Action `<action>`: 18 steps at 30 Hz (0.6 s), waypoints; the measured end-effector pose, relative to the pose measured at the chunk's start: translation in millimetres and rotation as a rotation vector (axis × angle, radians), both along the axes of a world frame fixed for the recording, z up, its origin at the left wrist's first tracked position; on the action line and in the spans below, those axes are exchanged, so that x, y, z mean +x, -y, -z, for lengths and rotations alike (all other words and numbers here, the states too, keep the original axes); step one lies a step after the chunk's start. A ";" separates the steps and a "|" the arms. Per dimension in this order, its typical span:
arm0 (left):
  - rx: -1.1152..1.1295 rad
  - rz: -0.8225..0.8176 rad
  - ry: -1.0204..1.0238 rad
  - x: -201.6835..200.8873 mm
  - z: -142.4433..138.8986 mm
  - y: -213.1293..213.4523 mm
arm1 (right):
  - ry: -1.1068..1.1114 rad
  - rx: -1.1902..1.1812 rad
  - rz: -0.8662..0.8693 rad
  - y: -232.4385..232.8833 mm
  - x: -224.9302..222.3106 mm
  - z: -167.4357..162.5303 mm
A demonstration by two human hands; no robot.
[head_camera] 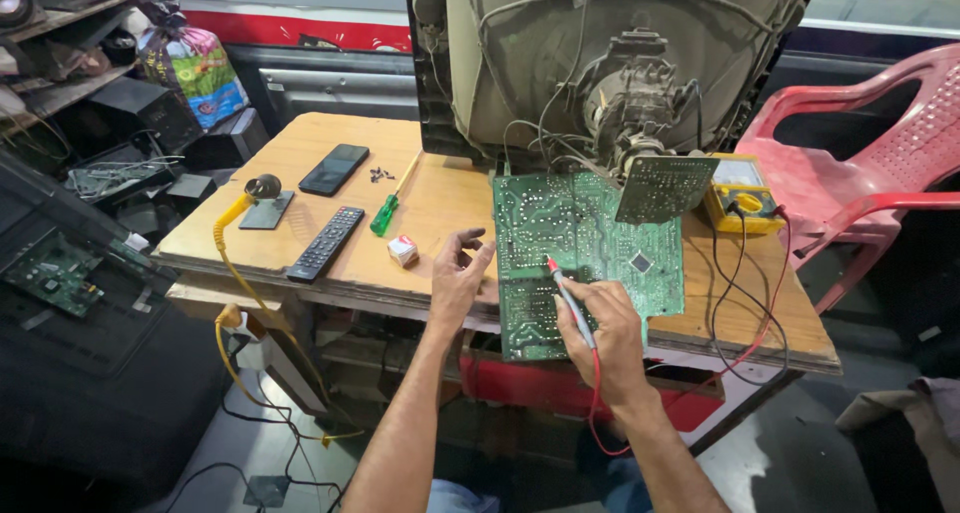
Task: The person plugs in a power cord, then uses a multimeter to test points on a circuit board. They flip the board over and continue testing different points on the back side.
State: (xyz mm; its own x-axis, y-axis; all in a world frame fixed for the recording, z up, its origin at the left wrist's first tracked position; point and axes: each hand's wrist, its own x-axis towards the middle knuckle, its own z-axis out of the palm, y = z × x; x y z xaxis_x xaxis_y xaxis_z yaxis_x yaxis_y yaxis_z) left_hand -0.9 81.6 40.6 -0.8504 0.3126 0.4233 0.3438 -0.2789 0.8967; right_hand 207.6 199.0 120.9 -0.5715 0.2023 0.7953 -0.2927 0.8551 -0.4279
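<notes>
So we've got the right hand (603, 333) pinched around a red probe (570, 298), held like a pen with its tip down on the big green board (560, 233), near the board's left-middle. The probe's red lead (597, 403) drops down past the wrist. The board lies flat on the wooden table (330, 148), its near end sticking out over the table's front edge, wired up to the back of an opened tube TV (610, 63) that stands right behind it. A smaller board (665, 186) hangs off the tube's neck, tilted over the big one. Our left hand (457, 278) holds nothing, fingers loosely spread and curled, hovering just beside the board's left edge; can't tell if a fingertip actually touches it. The yellow meter (742, 195) sits at the board's far right, its leads looping off the table edge. Further left on the table: a green screwdriver (385, 215), a remote (326, 243), a phone (334, 169), a few small screws (380, 175) and a little red-and-white box (403, 250). A red plastic chair (870, 163) stands off to the right.
</notes>
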 end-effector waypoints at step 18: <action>-0.031 -0.025 0.002 1.8 -2.0 1.4 | 0.017 -0.032 -0.005 0.3 0.2 1.6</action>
State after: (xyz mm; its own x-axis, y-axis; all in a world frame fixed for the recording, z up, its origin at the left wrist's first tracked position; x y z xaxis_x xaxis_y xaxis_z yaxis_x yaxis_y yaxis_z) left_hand 0.9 80.2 42.5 -0.8591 0.3038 0.4119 0.3485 -0.2420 0.9055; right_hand 207.8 198.7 119.3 -0.5862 0.2243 0.7785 -0.2893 0.8396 -0.4598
